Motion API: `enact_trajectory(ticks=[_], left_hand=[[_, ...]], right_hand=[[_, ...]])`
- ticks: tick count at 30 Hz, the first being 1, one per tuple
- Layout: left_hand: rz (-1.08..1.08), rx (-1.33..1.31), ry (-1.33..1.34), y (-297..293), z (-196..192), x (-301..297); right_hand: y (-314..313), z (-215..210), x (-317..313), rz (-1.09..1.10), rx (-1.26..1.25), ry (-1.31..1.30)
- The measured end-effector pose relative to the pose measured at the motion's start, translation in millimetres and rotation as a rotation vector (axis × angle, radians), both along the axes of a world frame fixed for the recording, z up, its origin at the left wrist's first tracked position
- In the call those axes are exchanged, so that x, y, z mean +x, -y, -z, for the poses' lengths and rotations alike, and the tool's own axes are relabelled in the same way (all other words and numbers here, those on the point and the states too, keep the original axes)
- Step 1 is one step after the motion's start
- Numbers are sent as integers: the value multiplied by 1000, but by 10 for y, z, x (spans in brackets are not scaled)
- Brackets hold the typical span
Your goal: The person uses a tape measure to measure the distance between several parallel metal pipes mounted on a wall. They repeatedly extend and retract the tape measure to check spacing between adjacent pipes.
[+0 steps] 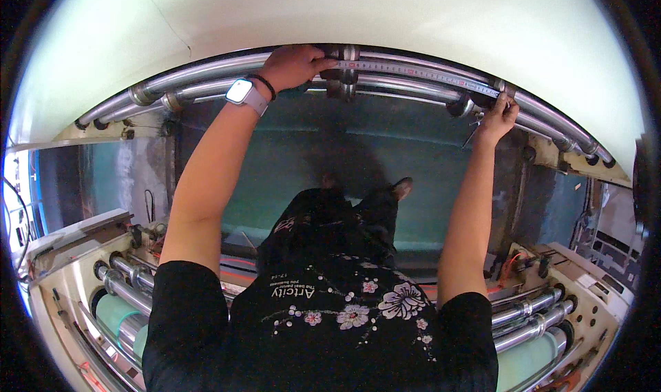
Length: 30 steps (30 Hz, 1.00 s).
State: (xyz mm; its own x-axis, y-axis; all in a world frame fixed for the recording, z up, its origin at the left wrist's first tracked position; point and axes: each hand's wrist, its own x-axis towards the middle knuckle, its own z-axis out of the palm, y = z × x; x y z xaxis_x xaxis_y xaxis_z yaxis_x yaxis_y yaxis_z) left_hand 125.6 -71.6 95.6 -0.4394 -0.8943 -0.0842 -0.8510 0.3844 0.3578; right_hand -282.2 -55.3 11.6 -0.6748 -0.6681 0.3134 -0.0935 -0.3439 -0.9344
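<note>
A pale measuring tape (413,71) with red marks is stretched along the polished metal shafts (399,85) at the far side. My left hand (292,68) pinches its left end between thumb and fingers, close to a dark collar (349,53) on the shafts. At the tape's right end, beside another collar (506,87), my right hand (499,120) is closed on it with the fingers raised. A thin dark metal piece (471,133) shows just left of my right hand; whether I hold it I cannot tell. A smartwatch (241,92) and a black band circle my left wrist.
A large pale curved machine cover (330,9) overhangs the shafts. Behind me on both sides are machine frames with rollers (124,289) and more rollers (530,323), with red tubing. My feet stand on the greenish floor (275,158) between the machine parts.
</note>
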Motion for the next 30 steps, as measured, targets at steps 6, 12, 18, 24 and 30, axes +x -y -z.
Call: enact_trajectory(ticks=[6,12,18,24,30], left_hand=[[-17,-77,-21,-9,50,-17],[-39,95,-57,17,19,6],[13,-16,-75,4,51,7],[-16,-4,18,-16,-18,-30],[-51,49,-27,16,36,-7]], right_hand=[[3,42,-51,-9,1,-20],[15,33,-37,-16,15,34],[0,-3,6,-14,-1,89],[-15,-19,-18,46,124,12],[-232,20,168,14,60,576]])
